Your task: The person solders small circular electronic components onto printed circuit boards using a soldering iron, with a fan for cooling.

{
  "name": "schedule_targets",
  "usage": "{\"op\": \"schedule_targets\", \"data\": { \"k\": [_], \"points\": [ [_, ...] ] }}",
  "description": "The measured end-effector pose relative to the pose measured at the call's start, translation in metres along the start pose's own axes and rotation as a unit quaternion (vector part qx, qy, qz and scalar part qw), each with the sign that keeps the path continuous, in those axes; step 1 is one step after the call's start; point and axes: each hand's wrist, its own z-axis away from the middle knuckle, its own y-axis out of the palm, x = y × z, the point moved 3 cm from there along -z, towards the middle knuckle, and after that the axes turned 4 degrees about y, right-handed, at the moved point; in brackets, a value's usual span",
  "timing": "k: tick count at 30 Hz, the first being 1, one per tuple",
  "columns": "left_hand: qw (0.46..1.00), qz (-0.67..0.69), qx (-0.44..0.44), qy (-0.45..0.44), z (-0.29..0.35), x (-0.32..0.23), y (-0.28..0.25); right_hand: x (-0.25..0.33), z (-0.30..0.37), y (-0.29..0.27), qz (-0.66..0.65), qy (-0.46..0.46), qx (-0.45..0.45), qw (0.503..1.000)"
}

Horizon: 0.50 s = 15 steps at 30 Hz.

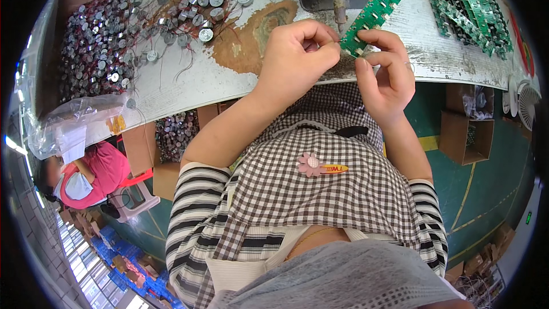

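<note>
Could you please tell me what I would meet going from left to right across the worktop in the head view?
Heaped round metal parts, scattered round metal parts with thin wires, the left hand, a green circuit board strip, a pile of green circuit boards.

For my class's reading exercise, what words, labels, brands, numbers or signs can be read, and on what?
Yellow clip on the checked apron: lettering shows; I don't copy it out.
Green lit sign, far right: too small to read.
White paper, left: any print too blurred.
Green circuit board, upper centre: any marks too small.
</note>
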Motion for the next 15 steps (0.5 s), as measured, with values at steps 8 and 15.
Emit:
{"op": "schedule_targets", "data": {
  "k": [8,15],
  "points": [
    [1.000,0.009,-0.012,0.021,0.0002,0.0040,0.0002,-0.0017,0.0012,0.0032,-0.012,0.017,-0.020,1.000],
    [0.999,0.000,-0.021,0.033,-0.0061,0.0032,-0.0003,-0.0041,-0.0054,0.0069,0.006,0.007,-0.034,0.999]
  ]
}}
